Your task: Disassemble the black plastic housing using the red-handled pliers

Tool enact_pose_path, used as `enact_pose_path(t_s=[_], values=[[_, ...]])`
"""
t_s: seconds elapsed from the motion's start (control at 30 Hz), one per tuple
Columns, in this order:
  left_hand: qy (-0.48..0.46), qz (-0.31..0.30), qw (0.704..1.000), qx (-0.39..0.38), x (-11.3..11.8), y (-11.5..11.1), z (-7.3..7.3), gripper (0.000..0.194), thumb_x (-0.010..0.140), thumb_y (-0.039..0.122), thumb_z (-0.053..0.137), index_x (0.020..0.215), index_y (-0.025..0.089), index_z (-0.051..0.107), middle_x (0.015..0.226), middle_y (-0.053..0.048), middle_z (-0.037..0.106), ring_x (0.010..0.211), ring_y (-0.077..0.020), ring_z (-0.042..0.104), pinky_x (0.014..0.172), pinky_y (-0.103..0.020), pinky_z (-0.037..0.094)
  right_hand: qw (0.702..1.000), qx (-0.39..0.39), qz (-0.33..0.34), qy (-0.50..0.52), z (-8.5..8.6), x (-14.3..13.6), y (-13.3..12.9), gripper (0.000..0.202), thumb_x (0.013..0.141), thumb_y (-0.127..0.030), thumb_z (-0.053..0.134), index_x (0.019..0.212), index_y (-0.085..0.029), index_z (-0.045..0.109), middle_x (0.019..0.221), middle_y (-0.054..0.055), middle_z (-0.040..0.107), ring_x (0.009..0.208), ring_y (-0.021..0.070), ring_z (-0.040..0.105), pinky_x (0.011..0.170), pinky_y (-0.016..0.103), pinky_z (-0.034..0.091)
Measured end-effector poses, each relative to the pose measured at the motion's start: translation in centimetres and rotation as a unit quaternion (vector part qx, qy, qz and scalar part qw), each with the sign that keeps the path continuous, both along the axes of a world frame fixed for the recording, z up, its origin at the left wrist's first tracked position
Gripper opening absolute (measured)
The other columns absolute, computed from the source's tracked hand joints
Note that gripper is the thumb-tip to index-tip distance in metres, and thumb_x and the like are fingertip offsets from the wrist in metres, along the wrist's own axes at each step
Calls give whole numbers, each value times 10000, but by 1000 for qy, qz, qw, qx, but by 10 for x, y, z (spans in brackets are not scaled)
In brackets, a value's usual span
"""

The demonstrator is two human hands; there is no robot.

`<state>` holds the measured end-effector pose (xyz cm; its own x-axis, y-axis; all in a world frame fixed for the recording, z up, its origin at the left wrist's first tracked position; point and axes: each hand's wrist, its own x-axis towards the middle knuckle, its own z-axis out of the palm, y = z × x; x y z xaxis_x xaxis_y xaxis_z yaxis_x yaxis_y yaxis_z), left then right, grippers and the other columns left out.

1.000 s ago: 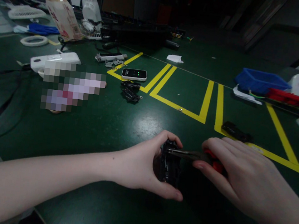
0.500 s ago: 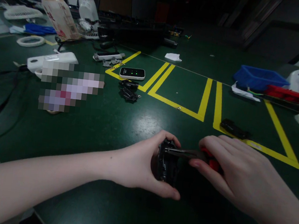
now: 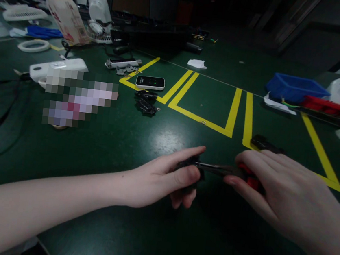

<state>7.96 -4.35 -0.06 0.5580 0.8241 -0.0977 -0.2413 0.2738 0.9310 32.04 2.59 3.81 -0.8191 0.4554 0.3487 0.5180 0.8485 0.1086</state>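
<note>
My left hand (image 3: pixel 164 180) is closed around a small black plastic part (image 3: pixel 188 162), thumb across its near side and index finger stretched along the far side. Most of that part is hidden by the fingers. In my right hand (image 3: pixel 282 189) are red-handled pliers (image 3: pixel 226 170), pointing left. Their narrow metal jaws reach the black part beside my left thumb. Whether the tips grip something there cannot be made out. Just beyond my right hand, another black part (image 3: pixel 264 144) lies on the table.
The green table (image 3: pixel 118 146) carries yellow tape outlines (image 3: pixel 201 120). A white-edged device (image 3: pixel 150 83) with a green light sits near black pieces (image 3: pixel 146 102). Leftward are a white appliance (image 3: pixel 60 70) and a bottle (image 3: pixel 66 11). A blue bin (image 3: pixel 297 89) stands at right.
My left hand has turned the black part over and its thumb now covers it. The pliers and my right hand have shifted slightly right and up.
</note>
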Motion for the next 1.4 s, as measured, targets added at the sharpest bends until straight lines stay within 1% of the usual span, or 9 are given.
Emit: enact_pose_path(t_s=[0.17, 0.37, 0.53, 0.77, 0.97, 1.03, 1.1, 1.23, 1.4], values=[[20, 8, 1000, 0, -1, 1, -3, 888, 919, 761, 418, 1577, 175, 305, 692, 8, 578, 613, -119, 548, 570, -235, 432, 1000, -11, -3, -1, 0, -1, -3, 422, 1027, -537, 359, 791, -221, 510, 645, 34, 536, 526, 183, 518, 461, 303, 371], [8, 14, 1000, -4, -1, 1, -5, 910, 900, 783, 428, 1546, 145, 361, 665, 10, 576, 588, -122, 543, 550, -231, 422, 1000, -15, -3, 8, 0, -2, -5, 413, 1022, -533, 373, 785, -223, 508, 642, 34, 538, 523, 186, 519, 463, 311, 374], [-9, 16, 1000, -22, -2, 0, -6, 906, 920, 811, 278, 1545, 164, 384, 671, -26, 617, 617, -157, 587, 566, -254, 423, 1000, 16, -4, -11, 0, -2, -7, 404, 1028, -519, 353, 782, -226, 479, 642, 33, 517, 516, 188, 513, 455, 311, 364], [-5, 22, 1000, 3, -2, 4, -4, 644, 1025, 533, 361, 1587, 225, 300, 855, -74, 698, 697, -158, 580, 657, -281, 431, 999, 43, -20, -26, 1, 2, -8, 380, 1020, -527, 352, 795, -233, 439, 648, 27, 481, 523, 200, 496, 460, 314, 358], [1, 8, 999, -41, -2, 3, 0, 749, 1014, 414, 509, 1623, 260, 102, 1153, -147, 694, 786, -148, 587, 674, -266, 412, 998, 52, -27, -25, 3, 1, -7, 388, 1025, -530, 329, 812, -230, 454, 662, 42, 504, 544, 209, 503, 497, 332, 355], [-7, 10, 999, -48, -1, 3, -1, 832, 974, 356, 606, 1621, 255, 93, 1225, -161, 670, 826, -147, 590, 684, -259, 436, 998, 58, -28, -29, 3, 1, -7, 399, 1025, -536, 323, 806, -232, 460, 670, 50, 518, 558, 212, 505, 520, 342, 352], [-8, 10, 999, -42, -1, 4, -2, 841, 925, 308, 688, 1602, 237, 193, 1274, -166, 648, 844, -141, 595, 678, -246, 454, 997, 59, -30, -34, 2, 2, -8, 418, 1024, -551, 316, 799, -235, 472, 673, 51, 531, 572, 214, 510, 535, 343, 350], [-33, -14, 999, -30, 0, 7, -4, 572, 899, 242, 719, 1417, 191, 483, 1247, -140, 652, 798, -112, 624, 646, -217, 489, 996, 76, -14, -42, 2, 3, -8, 470, 1030, -571, 278, 782, -233, 489, 654, 37, 536, 558, 212, 519, 520, 327, 361], [-75, 6, 996, -55, 1, 7, -1, 432, 830, 101, 767, 1211, 182, 580, 1032, -48, 704, 809, -107, 683, 751, -243, 567, 995, 86, 0, -42, 6, 3, -6, 448, 1037, -544, 304, 784, -223, 488, 654, 18, 511, 547, 195, 523, 504, 306, 363]])
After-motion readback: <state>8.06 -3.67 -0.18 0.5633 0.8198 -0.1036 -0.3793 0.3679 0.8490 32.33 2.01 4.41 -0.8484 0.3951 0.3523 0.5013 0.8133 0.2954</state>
